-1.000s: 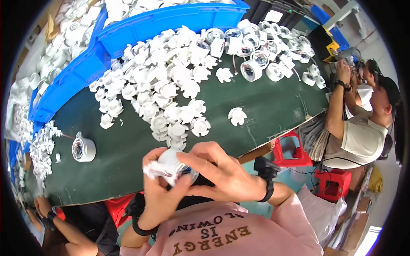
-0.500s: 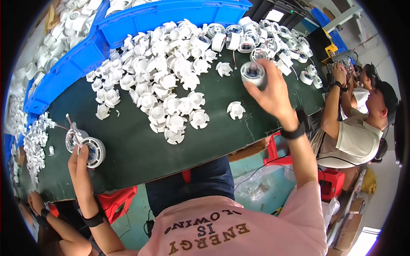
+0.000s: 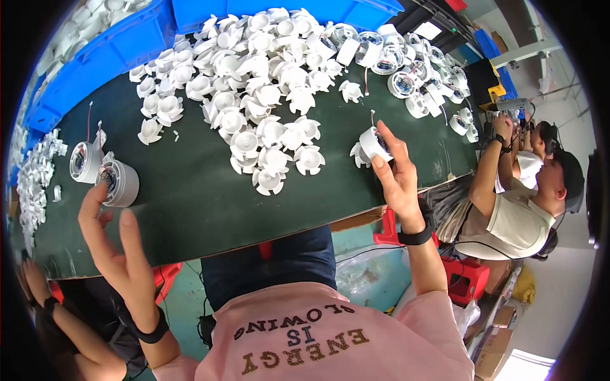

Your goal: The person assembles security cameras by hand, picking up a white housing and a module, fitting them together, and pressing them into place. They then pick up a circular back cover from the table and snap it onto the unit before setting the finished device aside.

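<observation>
My right hand [image 3: 399, 174] grips a white round motor housing [image 3: 372, 143], tilted, with a short wire at its top. Partly behind that housing lies a white fan impeller [image 3: 358, 155]. At the left, my left hand [image 3: 114, 244] has thumb and forefinger spread, holding nothing. Its forefinger tip is at the lower edge of another white round housing [image 3: 124, 185]; I cannot tell whether they touch. Beside this one stands a further white housing [image 3: 82, 162], with thin wires rising from the pair.
A heap of white fan impellers [image 3: 254, 82] covers the middle of the dark green table [image 3: 197, 216]. More housings [image 3: 403, 82] are piled at the back right, small white parts [image 3: 38, 178] at far left. Blue bins [image 3: 108, 54] line the back. Co-workers [image 3: 515, 197] sit right; another person's forearm [image 3: 76, 330] shows lower left.
My right hand has brought its housing nearer and tilted it. My left hand has let go of its housing, now standing on the table, and drawn back with fingers spread. The view has shifted slightly.
</observation>
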`<state>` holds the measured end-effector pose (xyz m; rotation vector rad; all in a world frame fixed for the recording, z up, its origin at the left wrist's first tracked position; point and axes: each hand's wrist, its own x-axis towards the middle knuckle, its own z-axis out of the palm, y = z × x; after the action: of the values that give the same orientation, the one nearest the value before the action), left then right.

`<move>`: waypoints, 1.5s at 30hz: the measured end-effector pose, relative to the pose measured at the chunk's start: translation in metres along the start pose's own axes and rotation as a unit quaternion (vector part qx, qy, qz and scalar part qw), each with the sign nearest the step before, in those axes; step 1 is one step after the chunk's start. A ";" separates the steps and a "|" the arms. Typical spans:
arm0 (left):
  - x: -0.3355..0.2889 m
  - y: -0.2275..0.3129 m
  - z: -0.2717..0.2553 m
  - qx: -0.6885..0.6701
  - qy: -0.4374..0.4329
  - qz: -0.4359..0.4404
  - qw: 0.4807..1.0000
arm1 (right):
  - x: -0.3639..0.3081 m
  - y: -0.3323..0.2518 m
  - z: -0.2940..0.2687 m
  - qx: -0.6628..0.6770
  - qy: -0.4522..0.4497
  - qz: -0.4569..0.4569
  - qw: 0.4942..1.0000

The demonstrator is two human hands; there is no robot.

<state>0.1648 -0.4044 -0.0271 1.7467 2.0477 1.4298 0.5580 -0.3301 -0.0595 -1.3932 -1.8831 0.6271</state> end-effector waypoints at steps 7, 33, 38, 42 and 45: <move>-0.011 0.016 0.008 -0.064 -0.092 0.008 0.994 | 0.006 -0.010 0.004 -0.128 -0.001 -0.077 0.989; -0.003 0.065 0.042 -0.661 -0.266 -0.323 0.623 | 0.101 -0.142 0.043 0.054 -0.244 -0.348 0.904; -0.001 0.054 0.027 -0.683 -0.223 -0.319 0.618 | 0.232 -0.112 0.049 -0.025 0.035 -0.236 0.971; -0.017 0.033 0.022 -0.638 -0.226 -0.311 0.667 | 0.350 -0.067 0.047 -0.247 0.226 -0.133 0.933; -0.024 0.046 0.023 -0.524 -0.136 -0.245 0.805 | 0.372 -0.071 0.059 -0.228 0.158 -0.034 0.960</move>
<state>0.2196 -0.4150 -0.0200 0.7953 1.0175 1.5168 0.4041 0.0046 0.0476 -1.5912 -1.8677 -0.0786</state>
